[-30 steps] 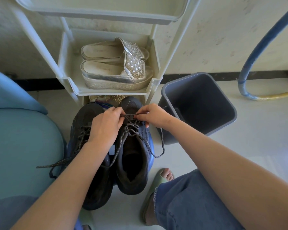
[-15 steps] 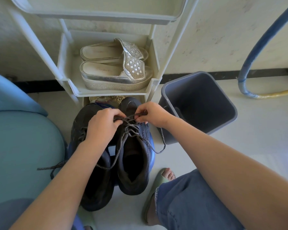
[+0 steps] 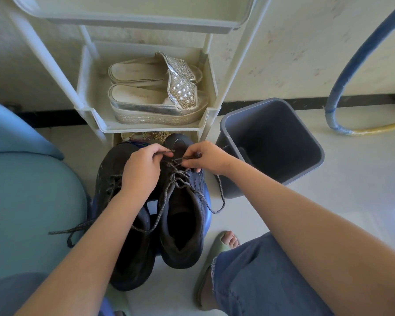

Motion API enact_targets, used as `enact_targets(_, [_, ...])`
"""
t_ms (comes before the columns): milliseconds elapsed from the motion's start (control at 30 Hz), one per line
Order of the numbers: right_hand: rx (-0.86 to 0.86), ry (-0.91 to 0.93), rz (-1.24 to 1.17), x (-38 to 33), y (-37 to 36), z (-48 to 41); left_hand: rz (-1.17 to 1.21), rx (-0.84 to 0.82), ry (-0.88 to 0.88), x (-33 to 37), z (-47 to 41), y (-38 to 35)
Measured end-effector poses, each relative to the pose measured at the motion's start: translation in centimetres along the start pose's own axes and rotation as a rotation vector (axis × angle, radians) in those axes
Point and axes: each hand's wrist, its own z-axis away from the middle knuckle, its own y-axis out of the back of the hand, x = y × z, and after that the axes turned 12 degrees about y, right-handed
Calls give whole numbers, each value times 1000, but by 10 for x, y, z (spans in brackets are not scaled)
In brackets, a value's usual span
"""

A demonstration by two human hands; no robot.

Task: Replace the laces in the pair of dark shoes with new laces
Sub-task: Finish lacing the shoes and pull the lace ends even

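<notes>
The dark shoes (image 3: 132, 265) stand side by side on the floor before a shoe rack (image 3: 151, 128), beside a grey bin (image 3: 306, 169). Above the right-hand shoe (image 3: 183, 256), the left hand (image 3: 141, 171) and right hand (image 3: 206, 158) each pinch a stretch of its lace (image 3: 180, 181) in curled fingers.

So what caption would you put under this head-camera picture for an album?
The left hand and right hand pinch the lace near the toe of one dark shoe, the other shoe beside it.
</notes>
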Motion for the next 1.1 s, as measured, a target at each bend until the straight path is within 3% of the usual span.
enact_targets(167, [87, -117, -190, -1, 3, 4, -97, -119, -63, -3, 3, -4])
enact_targets(267, [56, -175, -284, -4, 4, 4, -110, -133, -62, -4, -1, -3])
enact_targets(433, [67, -108, -209, 3, 9, 6, -148, -53, -109, 0, -5, -5])
enact_targets(700, [90, -69, -109, 7, 9, 8, -429, -163, -172, 5, -33, 1])
enact_targets(933, [61, -64, 31, 5, 3, 4, -495, 17, -280, -2, -26, -15])
enact_targets(1100, [76, -61, -52, 3, 2, 5, -464, 55, -277, -8, -26, -14])
